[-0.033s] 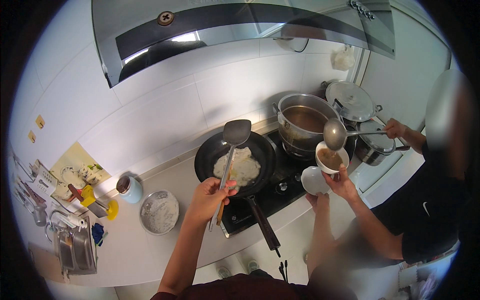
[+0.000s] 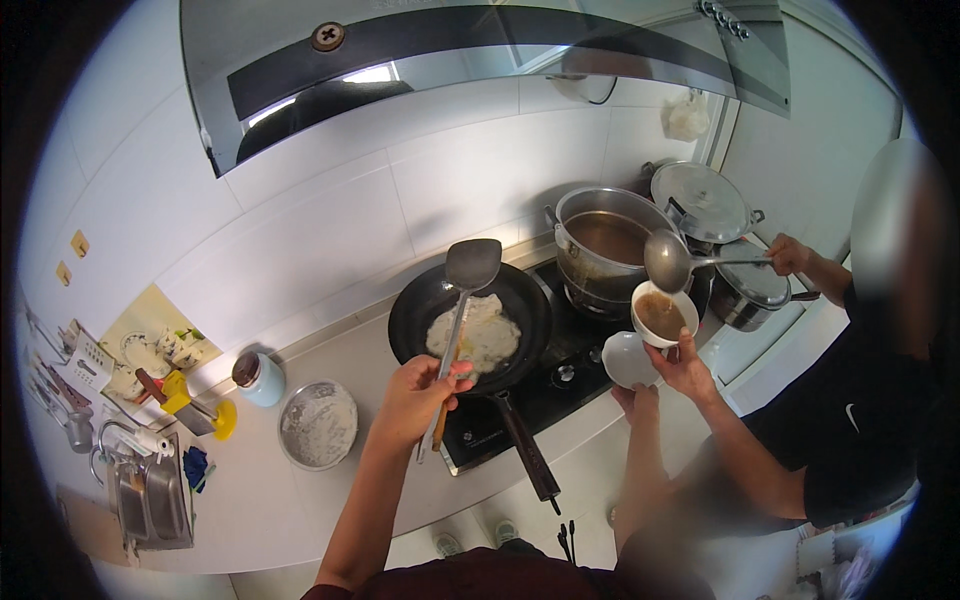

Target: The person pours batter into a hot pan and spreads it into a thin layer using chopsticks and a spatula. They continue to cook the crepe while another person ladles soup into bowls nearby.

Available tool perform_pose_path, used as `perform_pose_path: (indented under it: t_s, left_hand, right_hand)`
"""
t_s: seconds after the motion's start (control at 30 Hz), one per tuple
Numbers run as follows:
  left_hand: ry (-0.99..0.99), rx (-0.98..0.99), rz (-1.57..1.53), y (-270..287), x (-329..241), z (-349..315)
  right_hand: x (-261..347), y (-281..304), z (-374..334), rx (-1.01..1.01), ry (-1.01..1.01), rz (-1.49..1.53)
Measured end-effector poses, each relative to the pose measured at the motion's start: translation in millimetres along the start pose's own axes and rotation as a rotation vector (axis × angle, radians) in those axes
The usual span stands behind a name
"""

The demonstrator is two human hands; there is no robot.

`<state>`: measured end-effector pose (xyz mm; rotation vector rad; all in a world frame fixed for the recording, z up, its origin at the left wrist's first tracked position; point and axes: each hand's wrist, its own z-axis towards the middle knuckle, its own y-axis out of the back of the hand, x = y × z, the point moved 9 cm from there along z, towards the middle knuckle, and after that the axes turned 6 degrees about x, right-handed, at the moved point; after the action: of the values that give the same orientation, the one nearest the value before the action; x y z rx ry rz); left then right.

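Note:
My left hand [image 2: 418,400] is closed round the handle of a metal spatula [image 2: 473,265], whose blade hangs over the far side of a black frying pan [image 2: 526,300]. A brown stick shows beside the handle, below my fingers. A pale, uneven pancake [image 2: 492,345] with yellowish patches lies in the pan. My right hand [image 2: 638,402] grips the near edge of a small white dish [image 2: 628,356]. Just above it, a co-worker's hand [image 2: 690,372] holds a white bowl [image 2: 677,328] of brown liquid, and their other hand [image 2: 788,256] tilts a ladle [image 2: 667,262] over it.
A large pot [image 2: 600,275] of brown liquid stands on the hob [image 2: 575,400], with lidded pots [image 2: 700,195] behind. A metal bowl [image 2: 290,432] with white residue, a blue jar [image 2: 264,384], a yellow-framed grater [image 2: 190,408] and the sink [image 2: 165,500] are leftward. A range hood [image 2: 480,50] hangs overhead.
The co-worker's ladle has shifted very slightly up and left over the bowl. My hands, the spatula and the dish look unmoved.

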<state>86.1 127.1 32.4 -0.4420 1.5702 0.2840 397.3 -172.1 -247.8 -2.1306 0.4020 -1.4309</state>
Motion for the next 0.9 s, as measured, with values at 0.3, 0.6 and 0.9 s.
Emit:
perform_pose_path:
  t_s: [0.3,0.6,0.9]
  left_hand:
    - [0.012,-0.019,0.000,7.3,4.0,-0.5]
    - [-0.054,0.012,0.040,3.4,-3.8,9.7]
    - [-0.046,-0.009,-0.002,15.9,4.2,0.3]
  right_hand:
    - [-7.1,-4.7,22.9,-0.059,-0.030,-0.042]
    - [-37.5,-74.5,12.2,0.241,0.341,-1.338]
    - [-59.6,-133.6,10.2,0.367,0.326,-1.687]
